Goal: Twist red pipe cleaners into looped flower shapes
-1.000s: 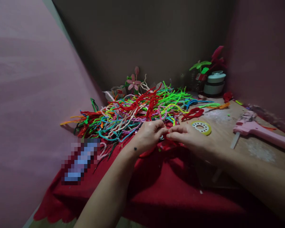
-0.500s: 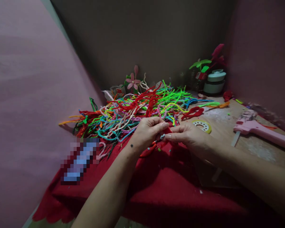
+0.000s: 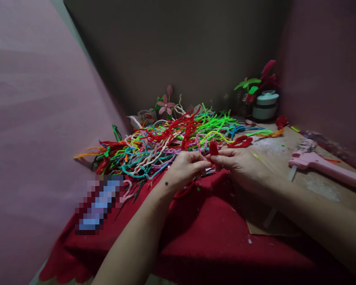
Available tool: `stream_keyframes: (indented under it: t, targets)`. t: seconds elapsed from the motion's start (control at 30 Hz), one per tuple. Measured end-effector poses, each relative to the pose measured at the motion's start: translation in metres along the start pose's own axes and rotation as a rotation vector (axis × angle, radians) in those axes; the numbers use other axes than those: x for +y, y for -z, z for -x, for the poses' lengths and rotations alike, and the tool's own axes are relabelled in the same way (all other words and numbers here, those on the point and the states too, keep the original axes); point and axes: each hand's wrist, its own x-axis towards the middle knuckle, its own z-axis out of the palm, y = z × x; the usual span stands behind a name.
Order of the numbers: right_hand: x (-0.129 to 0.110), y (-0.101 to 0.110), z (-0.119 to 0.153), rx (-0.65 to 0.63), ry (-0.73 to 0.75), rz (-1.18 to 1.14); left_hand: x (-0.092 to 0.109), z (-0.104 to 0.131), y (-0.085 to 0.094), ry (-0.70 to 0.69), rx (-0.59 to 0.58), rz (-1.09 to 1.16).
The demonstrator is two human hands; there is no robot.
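Note:
My right hand (image 3: pixel 235 160) pinches a fuzzy red pipe-cleaner piece (image 3: pixel 214 149), shaped like a small petal, which stands up between thumb and fingers. Close by on the left, my left hand (image 3: pixel 190 165) has its fingers closed at the lower end of this red piece; the exact hold is partly hidden. Beneath both hands, a tool with red handles (image 3: pixel 184 192) and a metal tip (image 3: pixel 209 171) lies on the red cloth (image 3: pixel 207 221); my hands cover much of it. Just beyond my fingers spreads a heap of coloured pipe cleaners (image 3: pixel 166 138).
On the board at right rest a pink glue gun (image 3: pixel 323 162) and a loose red pipe-cleaner loop (image 3: pixel 241 141). A pale jar (image 3: pixel 265 106) and pipe-cleaner flowers (image 3: pixel 165 104) stand at the back. A blurred-out rectangular object (image 3: pixel 99 206) lies at left. Pink panels (image 3: pixel 32 118) flank the table.
The red piece has come up into view and now stands upright in my right hand. My right hand now covers most of the yellow-and-white tape roll. The view has shifted slightly.

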Motion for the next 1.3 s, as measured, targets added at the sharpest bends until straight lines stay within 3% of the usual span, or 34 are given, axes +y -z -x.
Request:
stream_keyframes:
  t: [0.1,0.27,0.33,0.4,0.47,0.57,0.63,0.77,0.9,1.03,1.13,1.2,1.3]
  targets:
    - [-0.006,-0.001,0.002,0.069,-0.006,0.073,-0.004,0.002,-0.004,-0.178,0.098,-0.247]
    - [-0.007,-0.003,0.006,0.092,0.015,0.181,-0.015,0.005,-0.009,-0.574,0.367,-0.884]
    - [-0.005,-0.003,0.006,0.078,0.01,0.125,-0.016,0.006,-0.01,-0.648,0.419,-0.985]
    - [-0.005,-0.003,0.006,0.069,0.004,0.047,-0.015,0.006,-0.01,-0.66,0.436,-0.93]
    - [-0.005,-0.001,0.004,0.089,-0.006,-0.023,-0.013,0.005,-0.009,-0.591,0.462,-0.697]
    - [-0.006,0.001,0.002,0.123,-0.04,-0.126,-0.009,0.001,-0.006,-0.34,0.467,-0.112]
    - [-0.004,0.001,0.0,0.129,-0.042,-0.192,-0.007,-0.001,-0.005,-0.167,0.341,0.193]
    - [0.001,-0.002,-0.001,0.09,-0.001,-0.28,-0.011,-0.002,-0.015,0.01,-0.05,0.402]
    - [0.003,-0.005,0.002,0.069,-0.004,-0.264,-0.017,-0.002,-0.026,0.128,-0.173,0.603]
    - [0.003,-0.007,0.006,0.103,-0.035,-0.256,-0.018,-0.004,-0.031,0.266,-0.26,0.681]
    - [0.006,-0.007,0.005,0.11,-0.065,-0.331,-0.02,-0.005,-0.035,0.262,-0.256,0.645]
    - [0.008,-0.006,0.002,0.102,-0.1,-0.361,-0.022,-0.005,-0.037,0.224,-0.216,0.511]
    - [0.008,-0.004,-0.002,0.134,-0.097,-0.322,-0.023,-0.003,-0.037,0.119,-0.158,0.12]
